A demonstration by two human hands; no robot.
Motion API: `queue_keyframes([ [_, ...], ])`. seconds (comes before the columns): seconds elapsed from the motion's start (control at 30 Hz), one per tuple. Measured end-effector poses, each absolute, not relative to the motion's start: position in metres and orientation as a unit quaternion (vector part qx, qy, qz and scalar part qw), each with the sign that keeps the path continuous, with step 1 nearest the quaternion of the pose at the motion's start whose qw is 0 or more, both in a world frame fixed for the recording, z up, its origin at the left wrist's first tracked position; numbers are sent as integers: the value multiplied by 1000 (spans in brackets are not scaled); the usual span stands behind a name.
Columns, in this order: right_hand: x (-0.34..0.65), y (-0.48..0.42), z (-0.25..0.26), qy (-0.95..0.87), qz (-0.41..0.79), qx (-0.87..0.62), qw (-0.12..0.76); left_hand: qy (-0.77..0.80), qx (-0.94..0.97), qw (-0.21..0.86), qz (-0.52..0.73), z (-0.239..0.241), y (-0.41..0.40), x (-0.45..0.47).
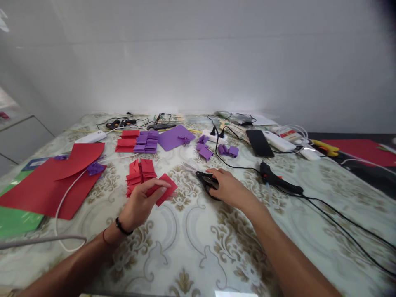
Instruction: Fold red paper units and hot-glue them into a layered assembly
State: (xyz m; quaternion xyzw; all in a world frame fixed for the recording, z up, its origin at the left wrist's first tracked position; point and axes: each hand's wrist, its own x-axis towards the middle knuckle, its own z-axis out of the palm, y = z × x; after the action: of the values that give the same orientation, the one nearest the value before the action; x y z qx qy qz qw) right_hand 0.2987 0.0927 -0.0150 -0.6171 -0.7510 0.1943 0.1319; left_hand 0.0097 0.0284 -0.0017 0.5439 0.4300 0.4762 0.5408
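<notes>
Red paper, in one small piece with straight edges (168, 189), is pinched between the thumb and fingers of my left hand (139, 204), as my remote view shows it. My right hand (230, 186) has its fingers on the handles of one pair of black-handled metal scissors (202, 178), whose blades point up and left; I cannot tell whether they grip or merely rest.

Markings: the print on a blue-and-white strip (35, 163) at far left is too small for me to read, and a dark mark on one long white plastic case (88, 137) is blurred.

Counts: folded red strips lie in two groups, one behind (127, 140) and one partly hidden by my left hand (147, 166). Beside the rear group lies one block of folded purple paper (146, 142), then one flat purple sheet (168, 139). Small purple folds form two clusters, left (206, 154) and right (232, 152). One white power strip (216, 138) bears two black plugs (218, 133). One black phone (260, 143) and one black glue gun (280, 181) lie to the right.

Surroundings: glossy, pale table (185, 251) with brown and grey scrollwork; grey-white wall (198, 74) behind, crossed by a horizontal seam.
</notes>
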Motion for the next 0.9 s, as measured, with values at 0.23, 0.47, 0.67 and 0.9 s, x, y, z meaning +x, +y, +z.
queue_keyframes([
  [0.23,292,92,-8,-722,273,-598,215,457,573,476,486,0,30,8],
  [0.47,269,74,8,-634,553,-419,343,458,556,465,515,9,30,10],
  [0.67,265,66,7,-700,576,-318,279,489,590,379,520,13,31,7],
  [0.9,265,64,6,-710,582,-314,244,472,543,422,551,12,29,9],
])
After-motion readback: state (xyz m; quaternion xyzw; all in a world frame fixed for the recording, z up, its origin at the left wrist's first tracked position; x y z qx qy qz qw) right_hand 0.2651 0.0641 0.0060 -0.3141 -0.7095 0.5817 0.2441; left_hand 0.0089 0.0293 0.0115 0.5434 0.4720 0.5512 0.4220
